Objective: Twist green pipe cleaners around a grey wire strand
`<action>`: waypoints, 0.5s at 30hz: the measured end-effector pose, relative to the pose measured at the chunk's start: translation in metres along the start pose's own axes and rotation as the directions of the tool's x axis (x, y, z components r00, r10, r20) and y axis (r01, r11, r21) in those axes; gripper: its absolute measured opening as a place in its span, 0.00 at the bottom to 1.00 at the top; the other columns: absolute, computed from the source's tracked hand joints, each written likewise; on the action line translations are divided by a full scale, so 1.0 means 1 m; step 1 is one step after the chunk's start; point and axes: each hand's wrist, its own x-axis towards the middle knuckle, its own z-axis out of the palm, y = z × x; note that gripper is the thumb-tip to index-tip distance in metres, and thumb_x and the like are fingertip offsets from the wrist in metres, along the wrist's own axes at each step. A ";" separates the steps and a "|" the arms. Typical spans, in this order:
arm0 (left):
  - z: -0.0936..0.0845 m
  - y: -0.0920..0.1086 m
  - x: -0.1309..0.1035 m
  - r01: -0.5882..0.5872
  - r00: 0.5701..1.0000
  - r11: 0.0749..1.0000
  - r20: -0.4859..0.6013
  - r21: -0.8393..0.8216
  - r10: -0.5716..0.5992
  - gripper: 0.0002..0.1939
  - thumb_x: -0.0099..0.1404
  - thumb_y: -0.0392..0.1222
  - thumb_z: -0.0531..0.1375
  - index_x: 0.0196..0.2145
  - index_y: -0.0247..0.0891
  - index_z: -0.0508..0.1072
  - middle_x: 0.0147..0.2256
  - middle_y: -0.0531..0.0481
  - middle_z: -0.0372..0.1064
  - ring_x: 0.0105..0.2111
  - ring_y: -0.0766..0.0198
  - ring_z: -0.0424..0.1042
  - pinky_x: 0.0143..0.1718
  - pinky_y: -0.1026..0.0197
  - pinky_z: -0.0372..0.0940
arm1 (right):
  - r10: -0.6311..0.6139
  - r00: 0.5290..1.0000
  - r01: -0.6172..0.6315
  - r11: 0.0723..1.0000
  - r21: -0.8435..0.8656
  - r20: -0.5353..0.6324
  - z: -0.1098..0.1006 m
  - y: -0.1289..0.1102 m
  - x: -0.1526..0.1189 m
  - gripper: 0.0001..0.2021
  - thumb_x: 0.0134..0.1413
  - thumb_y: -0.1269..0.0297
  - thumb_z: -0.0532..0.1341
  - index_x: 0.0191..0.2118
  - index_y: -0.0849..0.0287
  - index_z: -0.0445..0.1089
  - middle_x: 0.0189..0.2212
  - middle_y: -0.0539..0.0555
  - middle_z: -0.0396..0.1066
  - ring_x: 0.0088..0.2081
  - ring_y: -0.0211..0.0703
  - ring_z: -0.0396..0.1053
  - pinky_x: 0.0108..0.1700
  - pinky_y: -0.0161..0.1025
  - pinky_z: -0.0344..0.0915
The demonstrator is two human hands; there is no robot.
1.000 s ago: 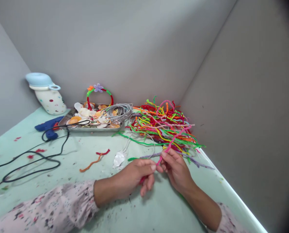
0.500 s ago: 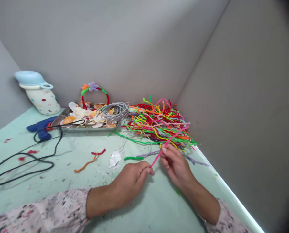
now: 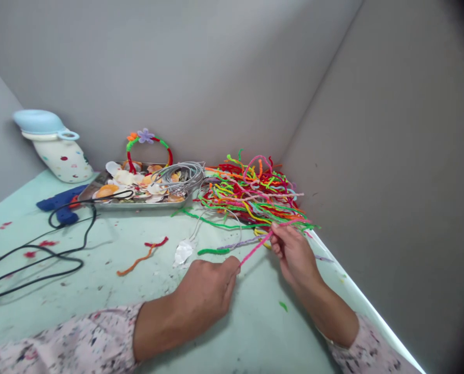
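Note:
A pink pipe cleaner (image 3: 256,248) stretches between my two hands. Its lower end is pinched in my left hand (image 3: 209,285), while my right hand (image 3: 294,252) grips it further along, with the free part sticking out to the right. Just behind my hands lies a tangled heap of many-coloured pipe cleaners (image 3: 251,192). Left of my right hand, a green-tipped piece (image 3: 214,251) and a white shell (image 3: 183,251) with a thin wire loop rest on the table.
A metal tray (image 3: 138,206) holds shells, coiled grey wire (image 3: 187,176) and a decorated ring (image 3: 172,156). Further left are a blue glue gun (image 3: 66,202), its black cable (image 3: 70,259) and a bottle (image 3: 60,156). An orange-red twisted piece (image 3: 142,257) lies in front of the tray.
My right hand has moved right and slightly up along the pink pipe cleaner, leaving a longer stretch between my hands. Its free end now points more to the right. The view has shifted slightly.

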 end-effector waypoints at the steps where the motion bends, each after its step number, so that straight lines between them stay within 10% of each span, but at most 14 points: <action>1: 0.001 -0.001 -0.001 0.006 1.000 1.000 0.003 -0.005 -0.006 0.16 0.68 0.41 0.44 0.37 0.36 0.69 0.21 0.48 0.66 0.20 0.61 0.64 0.24 0.61 0.49 | 0.014 1.000 -0.014 1.000 0.005 0.011 0.000 0.000 0.002 0.15 0.43 0.58 0.69 0.22 0.60 0.64 0.17 0.45 0.63 0.17 0.27 0.55 0.16 0.26 0.50; 5: 0.005 -0.006 0.001 0.033 0.994 0.920 0.105 -0.391 0.008 0.15 0.68 0.46 0.46 0.35 0.37 0.69 0.24 0.50 0.67 0.24 0.65 0.65 0.26 0.64 0.55 | 0.082 0.988 -0.084 0.996 0.009 0.128 -0.002 0.002 0.006 0.16 0.43 0.56 0.69 0.23 0.60 0.64 0.17 0.45 0.62 0.17 0.27 0.55 0.16 0.27 0.48; 9: 0.006 -0.006 0.008 0.249 0.927 0.372 0.331 -0.894 0.176 0.18 0.65 0.54 0.52 0.44 0.37 0.65 0.29 0.49 0.70 0.25 0.65 0.70 0.29 0.64 0.62 | 0.113 0.971 -0.116 0.993 0.001 0.211 0.001 0.004 0.000 0.16 0.45 0.55 0.68 0.23 0.60 0.63 0.17 0.44 0.61 0.16 0.27 0.55 0.16 0.27 0.48; 12: 0.006 -0.007 0.012 0.334 0.928 0.068 0.340 -0.940 0.149 0.21 0.65 0.56 0.51 0.45 0.35 0.65 0.27 0.48 0.71 0.22 0.65 0.71 0.25 0.64 0.62 | 0.096 0.961 -0.097 0.995 -0.011 0.259 0.006 0.008 -0.009 0.16 0.46 0.54 0.67 0.24 0.60 0.64 0.18 0.45 0.62 0.17 0.27 0.56 0.18 0.27 0.50; 15: 0.004 -0.009 0.014 0.343 0.937 0.038 0.345 -0.938 0.054 0.19 0.65 0.53 0.52 0.42 0.33 0.68 0.17 0.56 0.64 0.11 0.73 0.57 0.16 0.69 0.52 | 0.100 0.951 -0.097 0.995 -0.026 0.292 0.008 0.011 -0.015 0.14 0.46 0.55 0.67 0.27 0.59 0.66 0.19 0.45 0.63 0.18 0.28 0.57 0.19 0.27 0.51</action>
